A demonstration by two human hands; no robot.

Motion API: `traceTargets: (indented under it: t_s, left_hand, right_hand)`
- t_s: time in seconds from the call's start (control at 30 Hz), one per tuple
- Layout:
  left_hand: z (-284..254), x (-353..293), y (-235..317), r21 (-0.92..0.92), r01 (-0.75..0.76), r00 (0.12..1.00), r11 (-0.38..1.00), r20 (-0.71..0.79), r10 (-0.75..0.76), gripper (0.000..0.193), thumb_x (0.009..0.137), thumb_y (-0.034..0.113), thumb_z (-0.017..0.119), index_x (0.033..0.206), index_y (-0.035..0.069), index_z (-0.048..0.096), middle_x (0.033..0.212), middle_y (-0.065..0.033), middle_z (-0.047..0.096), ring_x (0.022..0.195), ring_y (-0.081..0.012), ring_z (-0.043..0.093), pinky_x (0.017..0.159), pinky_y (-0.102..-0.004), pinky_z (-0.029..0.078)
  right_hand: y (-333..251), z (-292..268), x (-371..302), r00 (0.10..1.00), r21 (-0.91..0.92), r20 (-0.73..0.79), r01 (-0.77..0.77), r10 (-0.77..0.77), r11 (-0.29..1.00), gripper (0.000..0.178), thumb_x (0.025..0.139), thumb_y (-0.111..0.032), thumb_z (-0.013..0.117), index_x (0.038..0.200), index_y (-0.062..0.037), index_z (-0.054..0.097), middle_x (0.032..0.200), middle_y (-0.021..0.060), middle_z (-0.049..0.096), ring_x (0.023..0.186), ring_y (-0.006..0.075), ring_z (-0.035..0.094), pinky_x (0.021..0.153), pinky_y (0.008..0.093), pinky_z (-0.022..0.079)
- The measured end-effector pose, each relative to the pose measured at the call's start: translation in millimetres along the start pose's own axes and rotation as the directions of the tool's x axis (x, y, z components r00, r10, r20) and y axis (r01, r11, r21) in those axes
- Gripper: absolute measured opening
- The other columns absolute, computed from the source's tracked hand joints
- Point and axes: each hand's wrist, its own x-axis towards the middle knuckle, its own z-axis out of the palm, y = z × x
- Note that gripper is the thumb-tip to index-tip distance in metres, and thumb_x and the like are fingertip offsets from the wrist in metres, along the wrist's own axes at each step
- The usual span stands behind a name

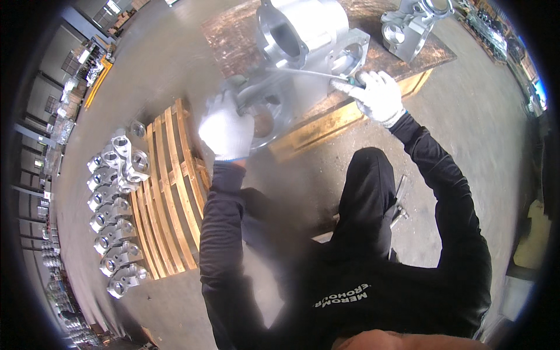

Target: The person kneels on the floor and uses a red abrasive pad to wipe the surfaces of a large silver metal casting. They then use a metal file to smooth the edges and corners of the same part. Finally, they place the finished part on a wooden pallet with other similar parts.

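A large silver metal casting [303,35] lies on a rusty steel-topped bench [233,35] in front of me. My left hand [226,131], in a white glove, presses on the casting's round flange [268,116] at the bench's near edge. My right hand [379,93], also gloved, grips the handle end of a long thin metal tool [309,73] that reaches left across the casting. Both sleeves are black.
A second, smaller casting [408,23] stands at the bench's far right. On the floor to my left a wooden pallet [169,192] carries a row of several similar silver castings [114,221]. Shelving and stacked parts line the left wall. Concrete floor surrounds the bench.
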Motion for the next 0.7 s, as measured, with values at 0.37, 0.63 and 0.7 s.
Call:
traceTargets:
  t_s: [0.37, 0.63, 0.7]
  left_hand:
    - [2.2, -3.2, -0.3, 0.022, -0.045, 0.999, 0.999, -0.003, 0.046, 0.059, 0.068, 0.006, 0.064, 0.126, 0.016, 0.07, 0.097, -0.0083, 0.069, 0.093, -0.0313, 0.068, 0.079, -0.042, 0.056]
    - [0.5, -1.5, -0.6, -0.021, 0.019, 0.994, 1.0, 0.112, -0.016, 0.054, 0.068, 0.008, 0.064, 0.122, 0.014, 0.071, 0.097, -0.0081, 0.069, 0.098, -0.03, 0.067, 0.079, -0.0428, 0.056]
    - [0.7, -0.8, 0.7, 0.013, 0.029, 0.995, 1.0, 0.099, -0.03, 0.052, 0.069, 0.008, 0.064, 0.12, 0.014, 0.071, 0.098, -0.0076, 0.07, 0.098, -0.03, 0.067, 0.079, -0.0429, 0.056]
  right_hand:
    - [-17.1, 41.1, -4.1, 0.987, 0.139, -0.155, -0.018, 0.04, 0.99, 0.075, 0.08, -0.018, 0.067, 0.152, -0.0332, 0.054, 0.085, 0.0067, 0.055, 0.079, 0.0249, 0.061, 0.064, 0.0396, 0.052]
    - [-6.7, 0.9, -8.1, 0.998, 0.079, 0.035, -0.064, 0.061, 0.995, 0.07, 0.081, -0.015, 0.07, 0.147, -0.036, 0.06, 0.088, 0.0023, 0.057, 0.076, 0.0213, 0.058, 0.068, 0.0362, 0.048]
    - [3.5, -13.4, -12.8, 0.999, -0.042, -0.006, -0.035, 0.034, 0.998, 0.071, 0.082, -0.016, 0.07, 0.149, -0.0373, 0.058, 0.088, 0.0016, 0.057, 0.076, 0.0202, 0.057, 0.068, 0.0344, 0.046]
